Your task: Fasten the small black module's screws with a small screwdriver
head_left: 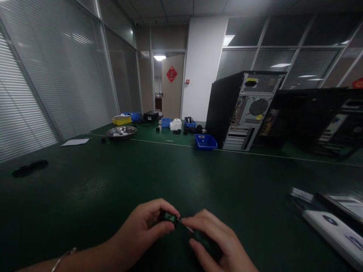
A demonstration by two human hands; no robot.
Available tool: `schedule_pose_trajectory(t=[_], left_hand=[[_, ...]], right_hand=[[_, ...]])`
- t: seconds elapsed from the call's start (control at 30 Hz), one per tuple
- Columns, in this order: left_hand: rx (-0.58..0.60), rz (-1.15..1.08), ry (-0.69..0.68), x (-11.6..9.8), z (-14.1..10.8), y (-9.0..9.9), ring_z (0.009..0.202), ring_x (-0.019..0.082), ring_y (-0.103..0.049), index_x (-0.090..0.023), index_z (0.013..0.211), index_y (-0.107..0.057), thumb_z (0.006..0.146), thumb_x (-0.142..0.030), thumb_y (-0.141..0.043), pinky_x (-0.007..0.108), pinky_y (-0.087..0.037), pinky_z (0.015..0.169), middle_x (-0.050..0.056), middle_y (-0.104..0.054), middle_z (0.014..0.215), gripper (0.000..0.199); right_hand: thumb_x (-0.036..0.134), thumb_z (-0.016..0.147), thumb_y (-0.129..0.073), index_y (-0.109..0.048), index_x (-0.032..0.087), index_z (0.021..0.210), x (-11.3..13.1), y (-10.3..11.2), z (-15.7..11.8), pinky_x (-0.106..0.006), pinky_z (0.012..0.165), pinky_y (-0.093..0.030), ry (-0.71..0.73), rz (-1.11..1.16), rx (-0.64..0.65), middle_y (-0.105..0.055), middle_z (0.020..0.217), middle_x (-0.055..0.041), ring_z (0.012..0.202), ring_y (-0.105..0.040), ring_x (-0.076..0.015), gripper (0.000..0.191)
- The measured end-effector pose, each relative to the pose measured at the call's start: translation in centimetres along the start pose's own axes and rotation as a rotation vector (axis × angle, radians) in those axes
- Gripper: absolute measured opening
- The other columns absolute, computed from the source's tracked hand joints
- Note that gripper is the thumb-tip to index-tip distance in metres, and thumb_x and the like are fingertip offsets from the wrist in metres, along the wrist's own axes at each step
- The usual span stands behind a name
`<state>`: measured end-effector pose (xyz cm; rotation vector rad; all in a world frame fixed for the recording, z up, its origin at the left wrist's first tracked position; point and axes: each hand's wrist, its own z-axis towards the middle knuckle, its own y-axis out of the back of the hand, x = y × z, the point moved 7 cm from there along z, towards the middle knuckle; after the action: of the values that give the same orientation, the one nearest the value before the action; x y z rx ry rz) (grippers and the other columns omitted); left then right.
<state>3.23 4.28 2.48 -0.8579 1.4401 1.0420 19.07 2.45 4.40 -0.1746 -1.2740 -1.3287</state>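
Near the front of the green table, my left hand point(143, 226) is closed around a small black part with a green circuit board point(169, 217), pinched between thumb and fingers. My right hand point(218, 236) grips a screwdriver point(186, 226), whose thin metal shaft points left. Its tip meets the right edge of the black part; whether it sits in a screw is too small to tell. The dark screwdriver handle is mostly hidden under my right fingers.
A blue bin point(205, 142) stands before a black computer tower point(246, 109). A metal bowl point(121, 132) sits back left, and a dark object point(30, 168) lies far left. A blurred white device point(331, 234) is at right, on the green table point(159, 170).
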Motion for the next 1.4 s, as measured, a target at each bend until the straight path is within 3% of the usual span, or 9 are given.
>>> schedule_pose_trajectory(t=[0.27,0.33,0.47,0.63,0.83,1.03,1.17,1.3,1.4], left_hand=[[0.013,0.121,-0.111,-0.5,-0.1,0.0,0.086,0.022,-0.065,-0.024,0.094,-0.076,0.079,-0.019,-0.07,0.031,-0.047,0.077,0.004,-0.071,0.09,0.017],[0.017,0.118,-0.105,-0.4,-0.1,0.0,0.083,0.022,-0.065,-0.024,0.095,-0.076,0.079,-0.019,-0.071,0.031,-0.048,0.075,0.005,-0.072,0.09,0.018],[0.02,-0.068,0.009,0.3,0.0,-0.4,0.065,0.017,-0.063,-0.022,0.092,-0.078,0.075,-0.019,-0.074,0.028,-0.049,0.064,0.003,-0.072,0.078,0.018],[0.027,-0.235,0.077,0.5,0.0,-0.8,0.061,0.016,-0.062,-0.019,0.086,-0.079,0.072,-0.023,-0.077,0.027,-0.048,0.062,0.002,-0.071,0.066,0.015],[0.072,-0.283,0.069,1.0,0.3,-1.1,0.061,0.015,-0.06,-0.019,0.088,-0.077,0.072,-0.03,-0.078,0.028,-0.047,0.063,0.002,-0.071,0.07,0.019],[0.08,-0.307,-0.086,1.1,0.6,-0.6,0.085,0.02,-0.058,-0.021,0.087,-0.071,0.077,-0.032,-0.073,0.031,-0.043,0.076,0.002,-0.063,0.087,0.015],[0.063,-0.418,0.028,2.8,1.1,-0.5,0.085,0.022,-0.059,-0.023,0.09,-0.069,0.073,-0.033,-0.075,0.033,-0.043,0.076,0.002,-0.064,0.085,0.021],[0.067,-0.536,0.035,3.1,1.5,-0.4,0.082,0.023,-0.061,-0.024,0.105,-0.064,0.063,-0.029,-0.083,0.033,-0.043,0.073,0.003,-0.065,0.086,0.046],[0.103,-0.545,0.079,2.7,1.5,-0.5,0.076,0.02,-0.06,-0.02,0.095,-0.067,0.063,-0.025,-0.083,0.029,-0.042,0.067,0.002,-0.064,0.084,0.035]], right_hand=[[0.009,0.082,-0.055,-0.07,0.02,0.109,-0.1,-0.2,0.1,-0.031,0.066,-0.054,0.002,-0.046,-0.001,-0.065,0.089,-0.0106,0.076,-0.066,-0.0212,0.032],[0.008,0.082,-0.055,-0.071,0.02,0.108,0.0,-0.2,0.2,-0.031,0.065,-0.053,0.007,-0.043,-0.017,-0.065,0.088,-0.0105,0.076,-0.066,-0.0212,0.032],[0.006,0.081,-0.056,-0.071,0.02,0.108,0.2,-0.1,0.2,-0.03,0.066,-0.053,0.026,0.025,-0.043,-0.067,0.088,-0.0103,0.077,-0.066,-0.0207,0.034],[0.002,0.079,-0.058,-0.07,0.023,0.108,0.6,0.2,0.3,-0.03,0.068,-0.053,0.073,0.113,-0.096,-0.068,0.09,-0.0095,0.079,-0.067,-0.0208,0.038],[0.003,0.079,-0.058,-0.07,0.022,0.106,0.9,0.4,0.2,-0.03,0.067,-0.053,0.08,0.107,-0.106,-0.068,0.089,-0.0096,0.078,-0.067,-0.0209,0.035],[0.008,0.078,-0.056,-0.068,0.018,0.107,0.3,0.4,0.1,-0.032,0.069,-0.052,-0.008,0.03,-0.092,-0.068,0.088,-0.0103,0.08,-0.066,-0.0223,0.033],[0.01,0.076,-0.057,-0.07,0.017,0.106,0.1,0.4,0.2,-0.03,0.069,-0.052,-0.033,0.018,-0.094,-0.069,0.087,-0.0096,0.079,-0.067,-0.021,0.034],[0.014,0.076,-0.059,-0.073,0.016,0.104,0.5,0.4,0.3,-0.03,0.07,-0.052,-0.002,0.023,-0.088,-0.07,0.085,-0.0104,0.079,-0.067,-0.0213,0.031],[0.012,0.076,-0.059,-0.072,0.016,0.102,0.7,0.3,0.2,-0.029,0.07,-0.052,-0.01,0.037,-0.079,-0.07,0.087,-0.0101,0.079,-0.067,-0.0206,0.03]])
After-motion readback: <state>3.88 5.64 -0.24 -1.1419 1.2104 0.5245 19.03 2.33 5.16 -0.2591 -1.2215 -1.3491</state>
